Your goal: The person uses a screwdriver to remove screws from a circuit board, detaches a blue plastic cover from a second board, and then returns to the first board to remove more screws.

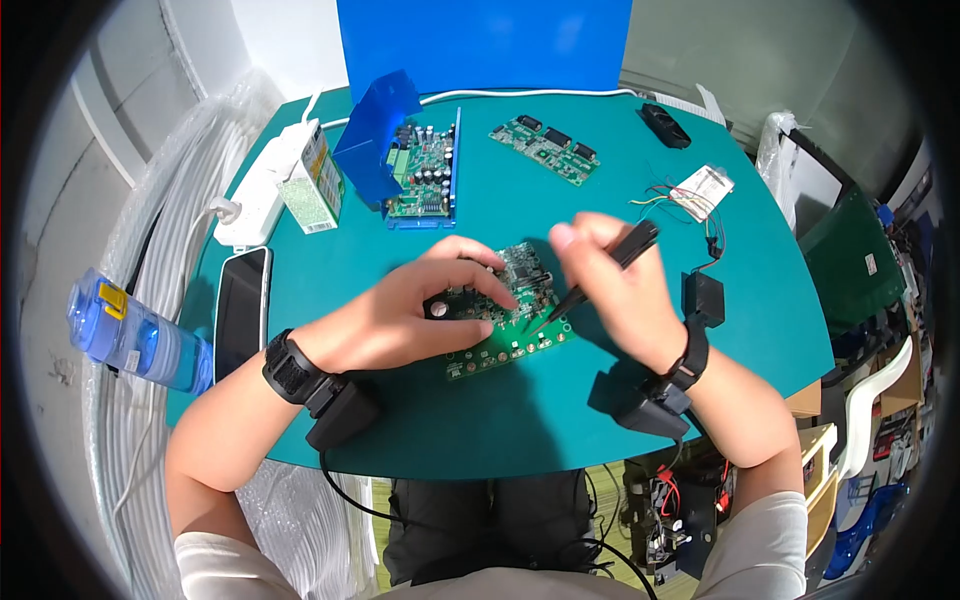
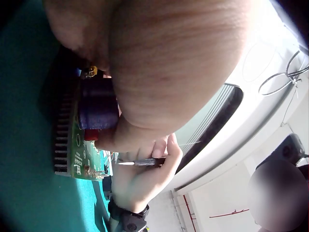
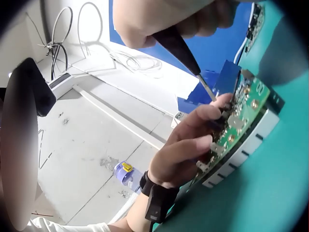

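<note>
A green circuit board (image 1: 510,345), crowded with components, lies on the table in front of the person. The left hand (image 1: 400,310) bends over it from the left, holding it with thumb and fingertips among the components. A dark purple cylindrical component (image 2: 98,104) on the board stands close to that hand in the left wrist view. The right hand (image 1: 622,290) grips a black-handled screwdriver (image 3: 179,48), its thin metal shaft slanting down to the board near the left fingertips. A pale slotted strip (image 3: 246,152) runs along the board's underside in the right wrist view.
Behind the board stand an open blue metal case (image 1: 375,140) with a board inside and another green board (image 1: 545,150). A phone (image 1: 243,310), a carton (image 1: 312,185) and a white power strip (image 1: 255,200) are at left. Thin wires (image 1: 660,197) lie at right.
</note>
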A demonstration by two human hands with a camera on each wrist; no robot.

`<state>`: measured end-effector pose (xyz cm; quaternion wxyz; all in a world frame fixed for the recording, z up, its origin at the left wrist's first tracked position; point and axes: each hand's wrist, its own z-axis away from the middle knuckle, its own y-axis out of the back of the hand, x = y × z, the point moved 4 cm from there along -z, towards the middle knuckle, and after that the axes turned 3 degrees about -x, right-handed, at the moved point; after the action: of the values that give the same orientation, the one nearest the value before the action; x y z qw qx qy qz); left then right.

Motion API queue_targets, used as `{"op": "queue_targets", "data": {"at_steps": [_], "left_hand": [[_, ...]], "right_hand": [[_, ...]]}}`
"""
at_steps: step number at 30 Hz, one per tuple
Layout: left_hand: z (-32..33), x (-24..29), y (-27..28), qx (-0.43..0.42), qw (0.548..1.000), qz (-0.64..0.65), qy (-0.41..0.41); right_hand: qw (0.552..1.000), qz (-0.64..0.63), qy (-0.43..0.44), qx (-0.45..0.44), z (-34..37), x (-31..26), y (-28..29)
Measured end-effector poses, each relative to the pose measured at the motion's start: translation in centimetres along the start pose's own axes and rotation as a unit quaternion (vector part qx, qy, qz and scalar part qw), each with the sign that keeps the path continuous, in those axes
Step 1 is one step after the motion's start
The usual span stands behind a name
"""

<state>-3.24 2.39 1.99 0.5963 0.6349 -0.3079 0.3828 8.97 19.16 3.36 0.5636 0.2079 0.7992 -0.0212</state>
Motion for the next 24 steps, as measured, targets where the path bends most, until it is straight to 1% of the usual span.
{"op": "queue_targets", "data": {"at_steps": [1,2,3,4,6,10,14,16,17,19,23,24], "left_hand": [[0.0,-0.1,0.0,-0.002,1.000,0.002,0.005],[0.0,-0.1,0.0,0.003,1.000,-0.008,-0.013],[0.0,-0.1,0.0,0.007,0.999,-0.017,-0.032],[0.0,-0.1,0.0,0.006,0.999,-0.013,-0.029],[0.0,0.2,0.1,0.006,0.999,-0.025,-0.034],[0.0,0.1,0.0,0.007,0.999,-0.016,-0.029],[0.0,-0.1,0.0,0.007,0.999,-0.014,-0.043],[0.1,0.2,0.0,-0.005,1.000,0.005,-0.014],[0.0,-0.3,-0.1,-0.005,1.000,0.006,-0.013],[-0.3,-1.0,-0.1,0.023,0.995,-0.005,-0.099],[-0.2,-0.7,0.0,0.014,0.995,-0.012,-0.099],[-0.1,-0.4,0.0,0.010,0.997,-0.007,-0.082]], "right_hand": [[0.999,0.016,0.031,0.029,-0.1,-0.1,0.6],[0.996,0.032,0.061,0.058,-0.1,-0.2,1.1],[0.993,0.041,0.076,0.078,-0.2,-0.5,1.5],[0.991,0.049,0.085,0.086,-0.2,-1.1,1.7],[0.989,0.075,0.084,0.094,-0.3,-1.7,2.1],[0.989,0.106,0.059,0.085,-0.4,-1.2,2.3],[0.986,0.133,0.062,0.075,-0.7,-0.5,1.6],[0.984,0.150,0.058,0.076,-0.7,-0.3,1.6],[0.984,0.150,0.057,0.075,-0.7,-0.2,1.5],[0.984,0.154,0.058,0.074,-0.7,-0.2,1.4],[0.984,0.162,0.046,0.066,-0.7,0.0,1.4],[0.984,0.161,0.045,0.066,-0.7,-0.1,1.3]]}}
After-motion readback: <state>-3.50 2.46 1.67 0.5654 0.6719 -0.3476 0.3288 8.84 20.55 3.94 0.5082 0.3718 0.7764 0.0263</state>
